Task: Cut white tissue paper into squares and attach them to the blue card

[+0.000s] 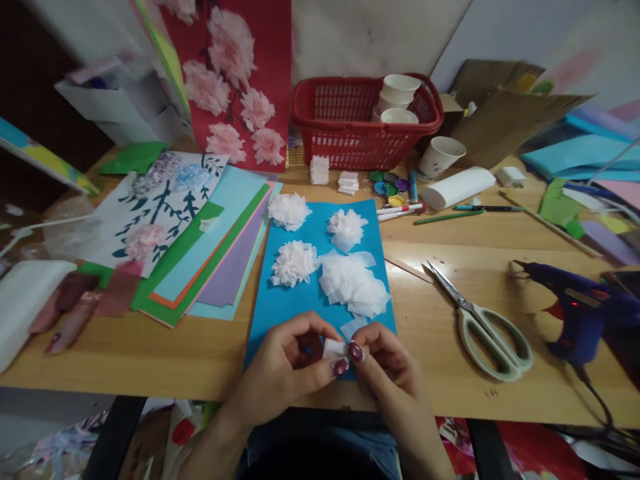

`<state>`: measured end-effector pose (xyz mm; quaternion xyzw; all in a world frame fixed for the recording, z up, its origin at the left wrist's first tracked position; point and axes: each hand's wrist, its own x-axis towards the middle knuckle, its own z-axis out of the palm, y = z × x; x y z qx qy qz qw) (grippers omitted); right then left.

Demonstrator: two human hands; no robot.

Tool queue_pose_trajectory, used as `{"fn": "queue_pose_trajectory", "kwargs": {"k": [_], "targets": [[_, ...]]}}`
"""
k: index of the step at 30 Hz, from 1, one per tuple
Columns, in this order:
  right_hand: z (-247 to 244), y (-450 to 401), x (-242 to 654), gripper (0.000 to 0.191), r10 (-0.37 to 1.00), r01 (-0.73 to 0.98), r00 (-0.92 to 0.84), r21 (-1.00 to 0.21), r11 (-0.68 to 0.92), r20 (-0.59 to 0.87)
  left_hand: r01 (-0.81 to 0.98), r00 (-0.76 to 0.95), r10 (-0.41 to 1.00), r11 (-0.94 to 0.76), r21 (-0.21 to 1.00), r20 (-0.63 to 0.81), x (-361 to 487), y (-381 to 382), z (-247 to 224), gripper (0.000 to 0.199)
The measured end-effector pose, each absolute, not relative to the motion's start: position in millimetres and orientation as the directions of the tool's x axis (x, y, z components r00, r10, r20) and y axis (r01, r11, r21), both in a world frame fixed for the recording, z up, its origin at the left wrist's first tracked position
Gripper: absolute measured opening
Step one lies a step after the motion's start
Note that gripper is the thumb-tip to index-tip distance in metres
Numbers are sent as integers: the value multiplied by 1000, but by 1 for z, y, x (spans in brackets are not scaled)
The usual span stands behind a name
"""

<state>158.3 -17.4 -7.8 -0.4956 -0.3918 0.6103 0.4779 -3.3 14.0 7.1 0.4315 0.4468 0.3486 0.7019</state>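
A small white paper piece (335, 348) is pinched between the fingertips of my left hand (295, 360) and my right hand (387, 363), low over the front of a blue sheet (320, 307). Three ruffled white paper flowers lie on that sheet: one at the back left (289, 211), one at the back right (347, 229) and one at the middle left (294, 263). Beside them, just beyond my hands, is a loose heap of thin white paper pieces (353, 283). A single translucent piece (353, 327) rests near my right fingers.
Scissors (493, 340) and a blue glue gun (575, 300) lie to the right. Coloured sheets (225, 267) are at the left. Behind stand a red basket (370, 143) with paper cups, small white stacks (319, 171), a cup (441, 158) and a white roll (459, 189).
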Motion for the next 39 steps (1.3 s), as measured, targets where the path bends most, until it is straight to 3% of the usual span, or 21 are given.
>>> {"fn": "queue_pose_trajectory", "kwargs": {"k": [6, 11, 14, 22, 30, 39], "targets": [[-13, -24, 161, 25, 980, -224, -13, -955, -196, -198, 114, 191, 970, 130, 985, -150, -7, 8, 3, 17], [-12, -22, 162, 31, 984, -164, -82, -971, -173, -161, 238, 222, 975, -77, 968, 23, -10, 8, 6, 20], [-6, -21, 159, 27, 979, -138, -77, -970, -200, -191, 251, 272, 960, -135, 959, 64, -11, 10, 8, 22], [-3, -25, 157, 34, 950, -287, 13, -911, -296, -312, 249, 267, 960, -155, 956, 87, -11, 14, 5, 19], [-2, -18, 164, 42, 948, -64, -226, -967, -245, -225, 254, 345, 867, -456, 853, 360, -15, 13, 8, 17], [-4, -21, 165, 39, 940, -52, -266, -971, -235, -213, 303, 430, 817, -532, 791, 385, -21, 10, 11, 15]]}}
